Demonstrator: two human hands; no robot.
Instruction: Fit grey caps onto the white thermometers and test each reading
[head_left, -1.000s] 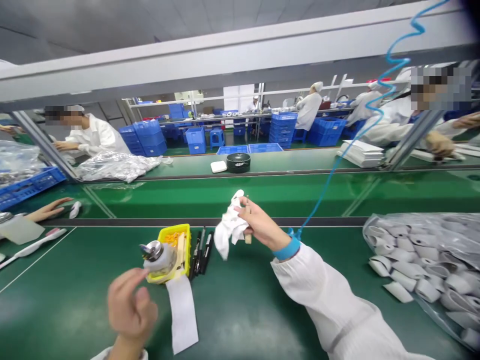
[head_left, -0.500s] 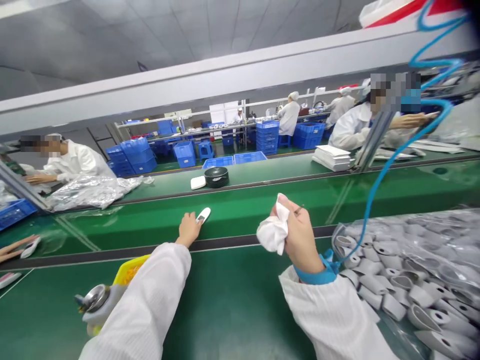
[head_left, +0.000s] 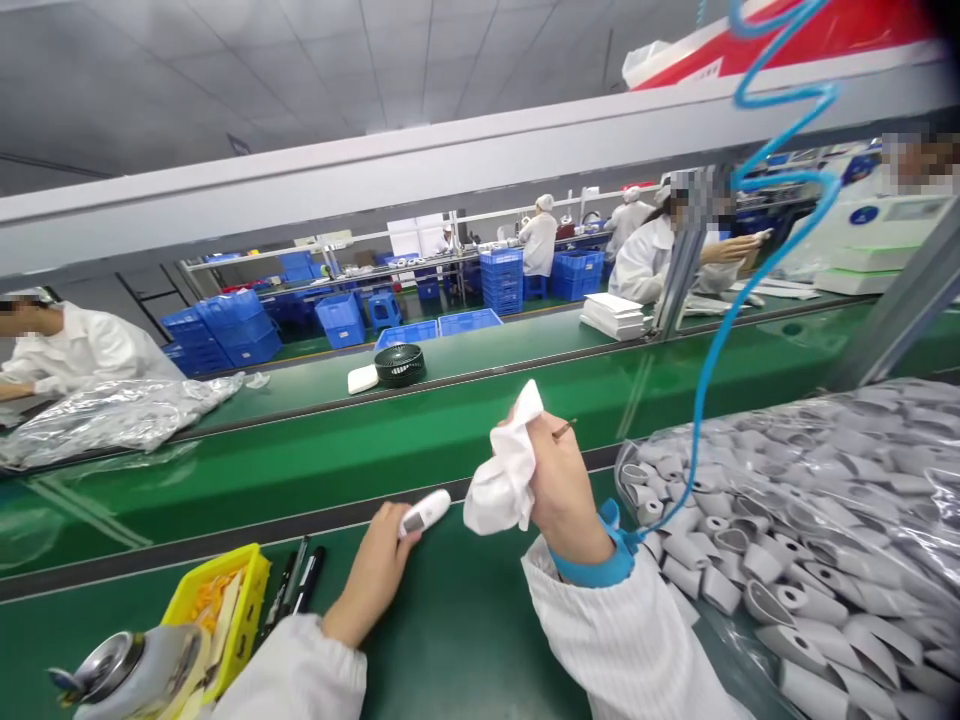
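Note:
My left hand (head_left: 379, 560) is closed around one end of a slim white handheld device with a small grey display (head_left: 425, 512). The device is over the near edge of the belt, its rounded end pointing right. Bunched in my right hand (head_left: 566, 485) is a white cloth (head_left: 502, 475), to the right of the device and apart from it. A thin dark tip of something I cannot make out pokes out by the right fingers. Around my right wrist sits a blue strap (head_left: 596, 560) with a coiled blue cord (head_left: 701, 400) running upward.
Many grey plastic shells (head_left: 757, 570) lie in clear plastic at right. At left are a yellow basket (head_left: 259, 580), a metal-topped bottle (head_left: 142, 665) and pens (head_left: 307, 580). Beyond the green belt (head_left: 315, 465) stand a black round part (head_left: 400, 365) and white stacked boxes (head_left: 613, 315). Co-workers sit opposite.
My left hand has drawn the white device back from the belt toward me. My right hand, still gripping the cloth, appears slightly further left as the view shifts right.

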